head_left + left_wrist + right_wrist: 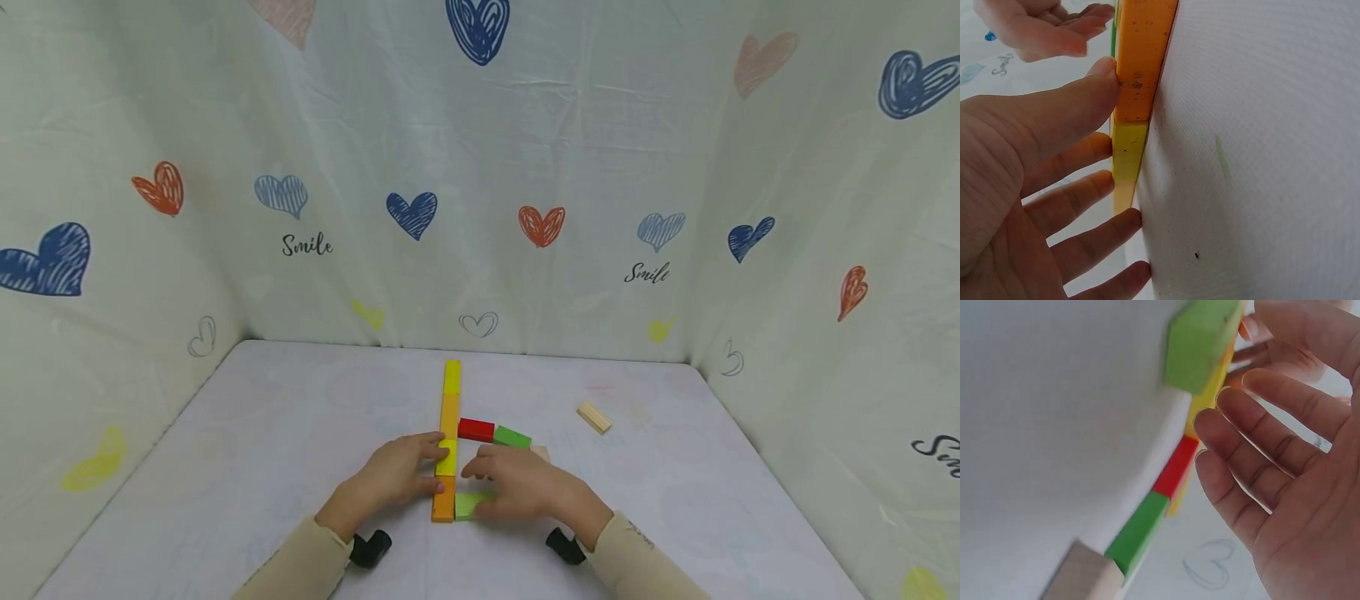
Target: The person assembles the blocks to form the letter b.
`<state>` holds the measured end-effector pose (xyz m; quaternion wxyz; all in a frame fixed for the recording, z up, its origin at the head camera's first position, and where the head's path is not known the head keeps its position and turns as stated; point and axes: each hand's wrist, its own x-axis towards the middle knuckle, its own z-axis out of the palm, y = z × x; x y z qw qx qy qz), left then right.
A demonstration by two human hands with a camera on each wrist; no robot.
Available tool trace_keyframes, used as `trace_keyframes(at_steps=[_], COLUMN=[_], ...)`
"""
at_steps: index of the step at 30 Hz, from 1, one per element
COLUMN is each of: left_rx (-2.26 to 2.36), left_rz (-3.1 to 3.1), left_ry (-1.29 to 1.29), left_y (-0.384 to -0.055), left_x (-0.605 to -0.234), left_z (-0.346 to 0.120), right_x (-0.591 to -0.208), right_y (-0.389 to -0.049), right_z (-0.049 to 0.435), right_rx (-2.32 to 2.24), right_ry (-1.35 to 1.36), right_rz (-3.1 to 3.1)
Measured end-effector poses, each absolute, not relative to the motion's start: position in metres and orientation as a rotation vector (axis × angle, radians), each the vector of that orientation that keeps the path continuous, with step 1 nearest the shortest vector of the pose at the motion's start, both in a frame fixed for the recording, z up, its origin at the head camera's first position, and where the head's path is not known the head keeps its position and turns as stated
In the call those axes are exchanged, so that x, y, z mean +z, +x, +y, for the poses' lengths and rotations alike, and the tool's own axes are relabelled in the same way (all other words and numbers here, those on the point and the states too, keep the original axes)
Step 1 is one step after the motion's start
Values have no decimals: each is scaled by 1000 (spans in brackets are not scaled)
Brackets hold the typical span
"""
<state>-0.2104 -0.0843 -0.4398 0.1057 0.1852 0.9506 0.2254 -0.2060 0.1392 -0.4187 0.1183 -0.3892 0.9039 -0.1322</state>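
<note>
A straight column of orange and yellow blocks runs away from the person. My left hand point(392, 477) lies along its left side, thumb tip on the near orange block point(443, 504) and fingertips at the yellow block point(446, 462). My right hand point(525, 485) hovers to the right, fingers loosely bent and holding nothing, partly covering a light green block point(467, 506) beside the column's near end. Further up, a red block point(476, 429) extends from the column, followed by a green block point(512, 437) and a plain wooden block point(1082, 575), angled into a curve.
One loose wooden block point(594, 417) lies apart at the right back. The white tabletop point(285, 417) meets hanging cloth with printed hearts behind and at both sides. Black wrist devices show below each hand.
</note>
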Motion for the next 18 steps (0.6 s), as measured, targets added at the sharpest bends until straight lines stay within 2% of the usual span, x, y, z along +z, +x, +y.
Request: trace_keyframes(at_steps=[6,18], left_rx=[670,687], left_rz=[2798,2793], left_ry=[536,559], left_y=[-211,-211], left_x=[-441,-441], left_z=[-85,-87], right_x=[-407,-404], right_y=[-215,-240], right_z=[157,202], right_rx=[-434,-538], right_ry=[-992,-977], right_rz=[2714,2852])
